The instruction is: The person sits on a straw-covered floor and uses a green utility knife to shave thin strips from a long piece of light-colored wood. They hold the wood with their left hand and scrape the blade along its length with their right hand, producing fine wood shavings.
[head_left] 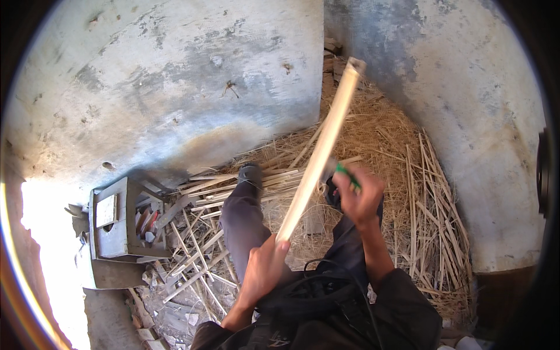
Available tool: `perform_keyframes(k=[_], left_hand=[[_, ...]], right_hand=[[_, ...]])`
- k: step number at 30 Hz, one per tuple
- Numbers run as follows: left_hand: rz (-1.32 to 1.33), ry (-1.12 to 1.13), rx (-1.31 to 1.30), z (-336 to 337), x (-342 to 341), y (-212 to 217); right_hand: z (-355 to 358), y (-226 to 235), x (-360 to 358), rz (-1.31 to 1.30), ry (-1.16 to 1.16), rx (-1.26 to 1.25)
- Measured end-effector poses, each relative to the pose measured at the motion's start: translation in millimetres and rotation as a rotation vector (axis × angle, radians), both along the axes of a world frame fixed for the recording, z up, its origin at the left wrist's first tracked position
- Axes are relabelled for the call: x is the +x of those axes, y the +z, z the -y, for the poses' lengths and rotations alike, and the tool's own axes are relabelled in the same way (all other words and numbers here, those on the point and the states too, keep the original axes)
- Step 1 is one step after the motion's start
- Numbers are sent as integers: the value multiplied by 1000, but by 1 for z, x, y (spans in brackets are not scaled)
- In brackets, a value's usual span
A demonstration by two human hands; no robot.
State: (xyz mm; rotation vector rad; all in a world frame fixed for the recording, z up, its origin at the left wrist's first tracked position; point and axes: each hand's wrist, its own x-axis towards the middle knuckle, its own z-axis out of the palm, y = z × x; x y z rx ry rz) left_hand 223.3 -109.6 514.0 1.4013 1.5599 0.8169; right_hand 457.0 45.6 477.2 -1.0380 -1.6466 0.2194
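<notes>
Centre frame: the left hand (263, 269) is closed around the near end of a long pale cane (319, 153), thumb over the top, and the cane runs up and away toward the upper middle of the frame. Held low like that, the whole length stays free ahead of the grip. The right hand (359, 195) is curled shut around a green-handled tool (346, 172), pressed right against the cane about midway up; it looks like a blade meeting the strip, though the working edge itself is too blurred to make out. The person sits with both legs stretched out, a dark shoe (250, 173) at frame centre, so the cane hangs above the lap and the litter drops between the knees.

All around lie split strips (201, 248) and fine shavings (382, 140), piled toward the right against a curving grey wall (175, 81). At the left edge sits a small grey wooden box (114, 224), open-sided, with a few reddish scraps inside. No packages, labels or signs show anywhere. A black cable (332, 274) loops over the dark clothing at the bottom.
</notes>
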Motion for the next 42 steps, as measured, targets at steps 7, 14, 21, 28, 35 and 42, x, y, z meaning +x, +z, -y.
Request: perform_keyframes(k=[7, 14, 21, 28, 35, 42], left_hand=[[56, 10, -24, 15, -10, -10], [106, 66, 111, 2, -16, -21], [127, 65, 81, -4, -6, -12], [109, 34, 41, -1, -5, -9], [140, 21, 39, -3, -7, -8], [72, 4, -39, -1, -4, -7]], right_hand=[[-16, -8, 30, -64, -52, -137], [22, -3, 3, 55, 308, -162], [23, -4, -14, 102, 364, 45], [15, 8, -10, 4, 272, 18], [16, 6, -8, 68, 293, 30], [9, 6, -7, -38, 246, 53]])
